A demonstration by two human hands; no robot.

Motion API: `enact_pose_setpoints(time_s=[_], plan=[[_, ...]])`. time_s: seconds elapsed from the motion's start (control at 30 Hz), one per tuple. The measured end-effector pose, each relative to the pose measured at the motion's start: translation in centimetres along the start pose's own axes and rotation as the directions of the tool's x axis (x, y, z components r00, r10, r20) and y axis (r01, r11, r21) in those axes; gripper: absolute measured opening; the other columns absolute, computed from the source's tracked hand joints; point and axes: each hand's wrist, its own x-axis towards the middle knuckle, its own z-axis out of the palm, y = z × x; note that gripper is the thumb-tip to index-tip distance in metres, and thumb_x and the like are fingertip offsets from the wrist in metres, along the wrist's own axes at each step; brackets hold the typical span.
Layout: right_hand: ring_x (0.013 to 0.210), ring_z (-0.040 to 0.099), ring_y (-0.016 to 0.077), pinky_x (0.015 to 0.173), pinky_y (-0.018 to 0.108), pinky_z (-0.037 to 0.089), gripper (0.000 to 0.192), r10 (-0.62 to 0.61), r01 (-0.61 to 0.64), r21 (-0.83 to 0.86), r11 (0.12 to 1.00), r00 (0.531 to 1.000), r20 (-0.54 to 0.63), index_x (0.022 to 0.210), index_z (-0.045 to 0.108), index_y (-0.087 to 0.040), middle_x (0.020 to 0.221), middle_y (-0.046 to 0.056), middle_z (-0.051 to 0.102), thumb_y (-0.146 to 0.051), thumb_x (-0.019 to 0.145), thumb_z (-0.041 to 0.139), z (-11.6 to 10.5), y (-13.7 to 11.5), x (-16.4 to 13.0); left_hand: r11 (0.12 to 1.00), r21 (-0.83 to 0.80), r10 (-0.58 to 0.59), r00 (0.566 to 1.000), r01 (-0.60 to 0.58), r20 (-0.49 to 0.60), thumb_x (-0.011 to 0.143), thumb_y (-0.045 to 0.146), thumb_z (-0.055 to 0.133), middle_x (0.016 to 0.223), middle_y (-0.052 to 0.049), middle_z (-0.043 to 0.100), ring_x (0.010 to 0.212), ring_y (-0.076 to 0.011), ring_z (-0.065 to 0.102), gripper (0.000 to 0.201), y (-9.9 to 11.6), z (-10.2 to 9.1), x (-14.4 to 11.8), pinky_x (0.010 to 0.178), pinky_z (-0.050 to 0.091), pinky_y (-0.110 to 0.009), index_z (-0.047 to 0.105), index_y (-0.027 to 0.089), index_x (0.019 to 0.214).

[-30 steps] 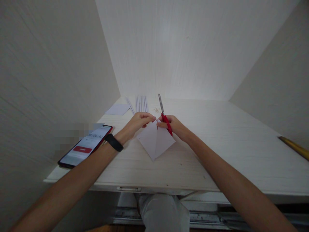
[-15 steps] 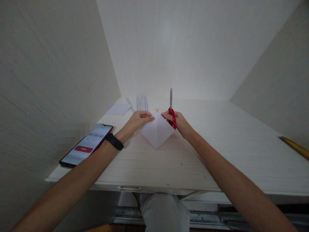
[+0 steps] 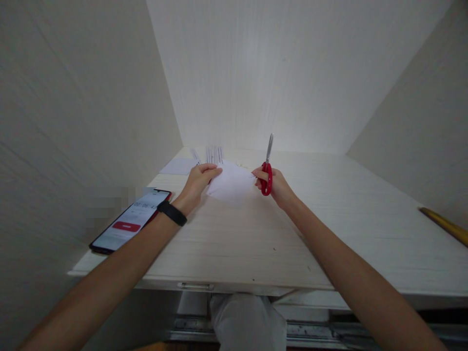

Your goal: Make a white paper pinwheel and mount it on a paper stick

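Note:
My left hand (image 3: 198, 184) pinches the left edge of a white sheet of paper (image 3: 232, 183) between thumb and fingers. The paper is held a little above the desk and looks slightly blurred. Red-handled scissors (image 3: 266, 179) sit in my right hand (image 3: 280, 189), blades pointing up and away from me. My right fingertips are at the paper's right corner; whether they grip it is hard to tell. A black band (image 3: 171, 213) is around my left wrist.
A phone (image 3: 133, 219) showing a running timer lies on the left of the white desk (image 3: 234, 253). Paper strips (image 3: 214, 154) and a flat white sheet (image 3: 178, 165) lie at the back left. Something golden (image 3: 444, 225) is at the right edge. Walls stand on three sides.
The paper has gone from a creased diamond shape facing me to a flatter, opened sheet. My right hand and the scissors have shifted right, and my left hand slightly left.

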Motion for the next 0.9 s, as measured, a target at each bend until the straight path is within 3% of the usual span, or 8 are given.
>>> enact_pose_setpoints(time_s=[0.2, 0.37, 0.5, 0.67, 0.9], plan=[[0.045, 0.045, 0.007, 0.044, 0.021, 0.031, 0.016, 0.006, -0.006, -0.039, 0.999, 1.0, -0.011, 0.071, 0.058, -0.014, 0.052, -0.003, 0.052, -0.029, 0.071, 0.065, 0.05, -0.16, -0.12, 1.0, 0.015, -0.009, 1.0, 0.009, 0.019, 0.061, 0.029, 0.071, 0.072, -0.001, 0.058, 0.065, -0.0112, 0.05, 0.027, 0.01, 0.09, 0.03, 0.06, 0.035, -0.024, 0.062, 0.013, 0.08], [0.047, 0.046, 0.0075, 0.045, 0.021, 0.032, 0.018, 0.019, -0.02, -0.088, 0.996, 1.0, -0.006, 0.072, 0.056, -0.014, 0.052, -0.003, 0.051, -0.031, 0.072, 0.064, -0.02, -0.05, -0.11, 0.996, 0.057, -0.079, 0.989, 0.072, 0.127, 0.06, 0.028, 0.074, 0.09, -0.005, 0.063, 0.077, -0.0142, 0.057, 0.043, 0.23, 0.19, -0.28, 0.068, 0.04, -0.026, 0.058, 0.015, 0.098], [0.046, 0.045, 0.007, 0.043, 0.021, 0.03, 0.019, 0.012, -0.01, -0.13, 0.992, 1.0, 0.011, 0.073, 0.056, -0.014, 0.053, -0.002, 0.051, -0.032, 0.074, 0.063, 0.05, -0.13, -0.21, 0.994, 0.052, -0.107, 0.962, 0.097, 0.252, 0.062, 0.03, 0.074, 0.1, -0.01, 0.065, 0.083, -0.0173, 0.06, 0.043, 0.38, 0.29, -0.58, 0.071, 0.043, -0.027, 0.059, 0.015, 0.1], [0.045, 0.044, 0.0068, 0.044, 0.021, 0.029, 0.02, 0.034, -0.029, -0.163, 0.986, 0.999, 0.032, 0.072, 0.055, -0.014, 0.051, -0.003, 0.05, -0.033, 0.074, 0.062, 0.23, -0.43, -0.45, 0.994, 0.074, -0.102, 0.931, 0.081, 0.35, 0.064, 0.031, 0.072, 0.095, -0.01, 0.067, 0.08, -0.0183, 0.061, 0.039, 0.64, 0.17, -0.72, 0.07, 0.045, -0.029, 0.062, 0.014, 0.097], [0.045, 0.042, 0.0065, 0.044, 0.021, 0.029, 0.023, 0.029, -0.015, -0.192, 0.981, 0.997, 0.07, 0.072, 0.055, -0.015, 0.051, -0.004, 0.049, -0.036, 0.072, 0.064, 0.05, -0.35, -0.52, 0.961, 0.251, -0.228, 0.859, 0.121, 0.459, 0.057, 0.026, 0.076, 0.088, -0.007, 0.069, 0.078, -0.0187, 0.063, 0.041, 0.67, -0.04, -0.32, 0.071, 0.045, -0.03, 0.064, 0.017, 0.096]])
